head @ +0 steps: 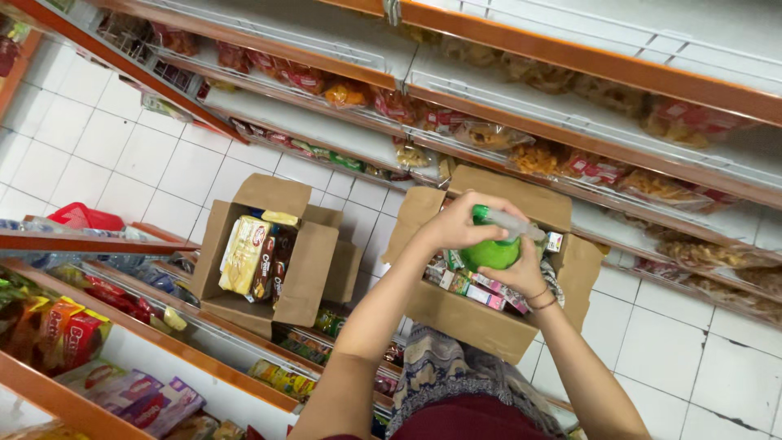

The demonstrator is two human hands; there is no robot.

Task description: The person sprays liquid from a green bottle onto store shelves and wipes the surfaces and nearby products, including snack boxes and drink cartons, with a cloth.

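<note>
- The bottle (491,251), round and green with a green cap and a clear tube or nozzle lying across its top, is held up between both hands, over the open right box (481,318).
- The left hand (463,222) sits on top of the bottle, fingers curled down around the cap and neck, grasping it.
- The right hand (521,273) cups the bottle from underneath and from the right side, fingers wrapped on its lower body; thin bands circle that wrist.
- So the bottle lies pinched between them: left hand above, right hand below, both touching it.
- The right box is brown cardboard with flaps open; small packets and cartons fill it just beneath the bottle.
- A second open cardboard box, the left box (314,273), stands well to the left on the white tile floor (147,163); it holds a yellow packet and dark packs standing upright.
- Shelves (521,130) with orange edges run along the top, stocked with snack bags.
- Nearer shelves at lower left carry bright pouches and boxes.
- Patterned cloth and dark red clothing show at the bottom, between the arms.
</note>
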